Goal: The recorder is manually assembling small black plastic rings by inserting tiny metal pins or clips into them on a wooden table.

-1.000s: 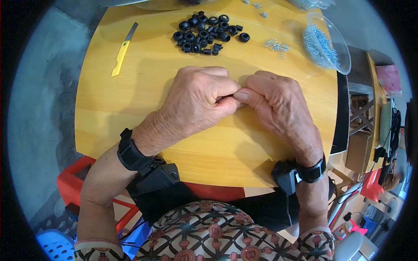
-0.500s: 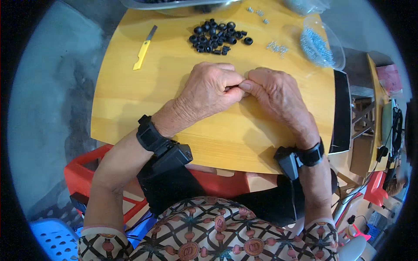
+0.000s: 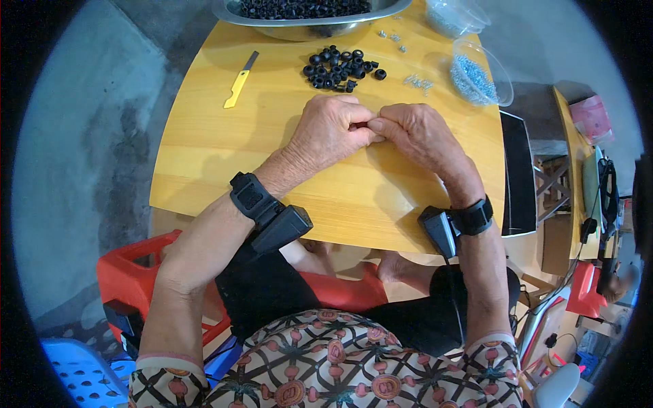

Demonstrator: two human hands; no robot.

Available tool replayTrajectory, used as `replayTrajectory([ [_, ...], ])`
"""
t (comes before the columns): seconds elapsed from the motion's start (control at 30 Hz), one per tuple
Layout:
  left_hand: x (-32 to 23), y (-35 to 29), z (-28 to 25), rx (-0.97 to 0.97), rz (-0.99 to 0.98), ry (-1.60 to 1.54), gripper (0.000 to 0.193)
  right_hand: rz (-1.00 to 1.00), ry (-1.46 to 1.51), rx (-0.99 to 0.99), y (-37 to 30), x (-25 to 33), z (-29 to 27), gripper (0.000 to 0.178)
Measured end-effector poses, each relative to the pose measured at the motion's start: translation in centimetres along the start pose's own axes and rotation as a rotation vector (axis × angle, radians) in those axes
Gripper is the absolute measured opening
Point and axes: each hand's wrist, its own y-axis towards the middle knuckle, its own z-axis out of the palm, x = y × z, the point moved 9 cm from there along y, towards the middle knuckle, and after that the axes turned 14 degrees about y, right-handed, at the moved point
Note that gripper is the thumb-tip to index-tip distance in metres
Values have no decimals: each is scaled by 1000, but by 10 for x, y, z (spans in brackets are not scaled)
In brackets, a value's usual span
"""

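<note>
My left hand (image 3: 328, 129) and my right hand (image 3: 416, 132) meet over the middle of the wooden table (image 3: 224, 177), fingertips pinched together. Whatever sits between the fingers is hidden by them. Just beyond the hands lies a loose pile of small black ring-shaped parts (image 3: 335, 69). To the right of that pile is a little scatter of small silver metal pieces (image 3: 417, 84). Farther right, a clear plastic tub (image 3: 505, 85) leans with many small shiny metal pieces in it.
A cutter knife with a yellow handle (image 3: 237, 90) lies at the left. At the far edge stands a metal basin (image 3: 272, 22) full of black parts. Another clear tub (image 3: 449, 27) is at the far right, near a few loose metal bits (image 3: 394, 38). A red stool (image 3: 129, 279) is below left.
The view has shifted, bringing more of the basin and its black parts into sight. Both hands keep the same fingertip pinch, with hardly any change in pose.
</note>
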Motion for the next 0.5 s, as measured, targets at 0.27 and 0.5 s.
replayTrajectory([
  [0.27, 1, -1, 0, -45, 15, -65, 15, -130, 66, -295, 7, 40, -46, 22],
  [0.5, 13, -2, 14, 32, -134, -268, 16, -244, 863, -394, 41, 41, -1, 32],
])
